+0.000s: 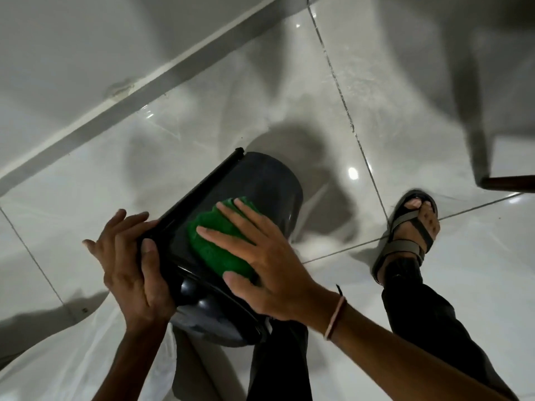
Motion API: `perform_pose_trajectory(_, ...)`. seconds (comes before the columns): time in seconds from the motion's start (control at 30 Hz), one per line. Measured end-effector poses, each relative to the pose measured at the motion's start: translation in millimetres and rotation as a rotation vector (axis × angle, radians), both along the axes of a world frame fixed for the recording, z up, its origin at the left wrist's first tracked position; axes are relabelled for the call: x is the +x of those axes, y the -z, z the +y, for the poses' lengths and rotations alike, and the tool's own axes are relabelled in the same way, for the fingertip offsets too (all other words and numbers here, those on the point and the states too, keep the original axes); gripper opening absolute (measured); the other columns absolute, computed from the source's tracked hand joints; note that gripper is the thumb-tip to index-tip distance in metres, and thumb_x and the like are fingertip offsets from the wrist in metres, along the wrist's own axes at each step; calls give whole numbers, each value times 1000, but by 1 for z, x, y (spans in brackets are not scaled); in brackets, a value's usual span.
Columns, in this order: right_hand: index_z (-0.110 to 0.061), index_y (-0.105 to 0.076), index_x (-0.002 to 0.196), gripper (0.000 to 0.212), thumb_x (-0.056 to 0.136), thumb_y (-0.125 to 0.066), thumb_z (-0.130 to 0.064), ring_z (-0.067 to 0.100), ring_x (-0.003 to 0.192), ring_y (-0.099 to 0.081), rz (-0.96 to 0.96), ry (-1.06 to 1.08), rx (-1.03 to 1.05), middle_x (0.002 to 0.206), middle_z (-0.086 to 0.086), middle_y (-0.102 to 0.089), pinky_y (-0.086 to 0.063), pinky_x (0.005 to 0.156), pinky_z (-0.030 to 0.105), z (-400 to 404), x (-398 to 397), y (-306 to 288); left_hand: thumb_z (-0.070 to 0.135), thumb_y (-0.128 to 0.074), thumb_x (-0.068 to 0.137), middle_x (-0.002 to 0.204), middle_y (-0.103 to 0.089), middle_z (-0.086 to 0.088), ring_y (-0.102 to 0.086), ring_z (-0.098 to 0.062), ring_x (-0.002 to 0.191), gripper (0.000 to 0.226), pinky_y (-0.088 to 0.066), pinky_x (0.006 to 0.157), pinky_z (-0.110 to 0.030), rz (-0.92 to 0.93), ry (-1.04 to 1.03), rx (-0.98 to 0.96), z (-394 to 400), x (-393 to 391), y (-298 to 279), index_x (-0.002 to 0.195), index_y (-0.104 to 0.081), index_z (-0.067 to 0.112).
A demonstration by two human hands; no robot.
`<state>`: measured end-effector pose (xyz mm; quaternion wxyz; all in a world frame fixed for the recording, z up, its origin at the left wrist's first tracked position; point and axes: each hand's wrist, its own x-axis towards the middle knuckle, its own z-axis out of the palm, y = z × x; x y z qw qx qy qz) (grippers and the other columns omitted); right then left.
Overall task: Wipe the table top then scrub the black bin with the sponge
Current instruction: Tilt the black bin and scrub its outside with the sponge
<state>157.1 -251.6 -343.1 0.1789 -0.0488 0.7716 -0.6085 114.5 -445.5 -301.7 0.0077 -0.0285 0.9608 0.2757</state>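
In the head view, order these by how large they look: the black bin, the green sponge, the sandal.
1. black bin, clearly largest.
2. and 3. green sponge, partly hidden under the right hand, and sandal: too close to rank.

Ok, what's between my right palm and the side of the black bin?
The green sponge. In the head view, the right hand presses it flat against the black bin.

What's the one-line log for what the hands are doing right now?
step: scrubbing bin | left hand: gripping black bin rim | right hand: flat, pressing green sponge on bin | bin: tilted
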Motion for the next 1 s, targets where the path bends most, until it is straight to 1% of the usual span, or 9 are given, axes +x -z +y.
perform_pose_trajectory(0.13, -37, -38, 156, 71, 86, -37, -52, 33, 160, -19, -235, 101, 235, 171, 11, -27, -23, 124, 64, 21, -38, 70, 19, -40, 100, 114, -66, -27, -50, -39, 134, 36, -20, 114, -82, 20, -2, -57, 5, 18, -2, 108, -65, -6)
perform_pose_trajectory(0.23, -35, -42, 155, 81, 80, -27, -58, 39, 155, -26, -397, 106, 333, 167, 16, -33, -24, 124, 60, 35, -77, 97, 18, -43, 100, 113, -67, -25, -52, -37, 136, 35, -12, 121, -77, 22, -31, -39, 17, 14, 0, 106, -67, -5)
perform_pose_trajectory(0.47, -36, -17, 163, 80, 87, -43, -42, 34, 163, -5, -45, -230, 354, 175, 13, -15, -7, 130, 59, 52, -11, 27, 19, -47, 101, 105, -72, -24, -61, -46, 122, 32, -8, 118, -84, 48, 211, -137, 34, 31, -4, 100, -73, 1)
perform_pose_trajectory(0.57, -28, -4, 165, 82, 96, -43, -50, 24, 164, 0, -63, -239, 352, 176, 5, -9, -6, 129, 62, 65, 17, 28, 26, -44, 106, 104, -74, -28, -60, -43, 120, 32, -12, 114, -87, 94, 337, -156, 37, 47, -5, 103, -71, 9)
perform_pose_trajectory(0.67, -22, -13, 165, 84, 97, -42, -63, 20, 164, -4, -189, -117, 259, 176, 2, -13, -15, 129, 58, 59, 26, 35, 32, -37, 109, 107, -74, -28, -57, -42, 122, 34, -15, 114, -87, 108, 364, -148, 44, 61, -9, 107, -67, 14)
perform_pose_trajectory(0.8, -37, -35, 152, 67, 94, -49, -66, 25, 162, -6, -286, 88, 246, 174, 4, -12, -27, 126, 55, 43, 19, 48, 31, -32, 112, 101, -76, -18, -62, -24, 121, 56, -17, 128, -68, 38, 156, 5, 64, 68, -25, 92, -77, 4)
perform_pose_trajectory(0.87, -39, -42, 147, 63, 91, -55, -63, 26, 159, -19, -345, 180, 243, 171, 4, -19, -34, 119, 41, 39, 14, 49, 26, -40, 111, 108, -76, -11, -62, -4, 128, 37, -29, 129, -55, 8, -69, 114, 77, 66, -35, 102, -74, 13)
perform_pose_trajectory(0.93, -34, -50, 142, 61, 87, -59, -59, 24, 148, -38, -337, 245, 247, 161, 4, -36, -35, 111, 21, 36, 17, 45, 23, -49, 106, 128, -69, 5, -59, -14, 137, 22, -43, 120, -42, -10, -316, 114, 88, 66, -39, 122, -63, 30)
perform_pose_trajectory(1.0, -26, -57, 133, 53, 85, -63, -49, 20, 131, -52, -321, 324, 229, 144, 3, -52, -35, 101, 5, 37, 26, 39, 29, -49, 103, 149, -52, 10, -51, -31, 143, 46, -40, 122, -49, -63, -462, 90, 92, 69, -36, 149, -45, 27)
